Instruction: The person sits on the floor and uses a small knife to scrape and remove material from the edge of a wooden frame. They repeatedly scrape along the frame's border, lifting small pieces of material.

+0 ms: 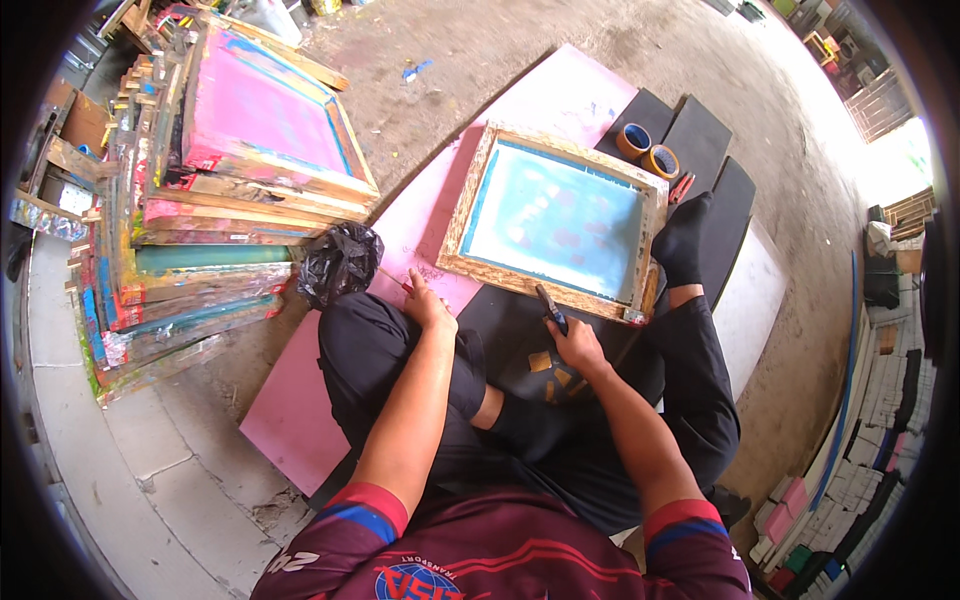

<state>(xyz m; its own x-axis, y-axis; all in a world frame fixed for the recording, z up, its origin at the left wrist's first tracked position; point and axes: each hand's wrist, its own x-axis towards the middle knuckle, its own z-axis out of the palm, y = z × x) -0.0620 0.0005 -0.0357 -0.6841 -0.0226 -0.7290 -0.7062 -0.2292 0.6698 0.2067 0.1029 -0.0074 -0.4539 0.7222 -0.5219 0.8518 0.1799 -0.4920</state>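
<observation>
My left hand (428, 303) is closed around a thin tool with a red handle (407, 287), whose narrow shaft points toward the black plastic bag (340, 262). My right hand (578, 346) grips a dark-handled tool with a grey metal head (545, 298); its exact kind is unclear. That head is close to the near edge of a wooden screen-printing frame (478, 190), though contact cannot be made out. Stretched across the frame is light blue, blotchy mesh (560, 220). It lies before me on pink and black boards, near my right foot.
Two tape rolls, one (633, 140) beside the other (660, 160), and red-handled pliers (682, 187) lie past the frame's far right corner. Several paint-stained screen frames (265, 110) are stacked at left. Small brown scraps (540, 362) sit near my right hand.
</observation>
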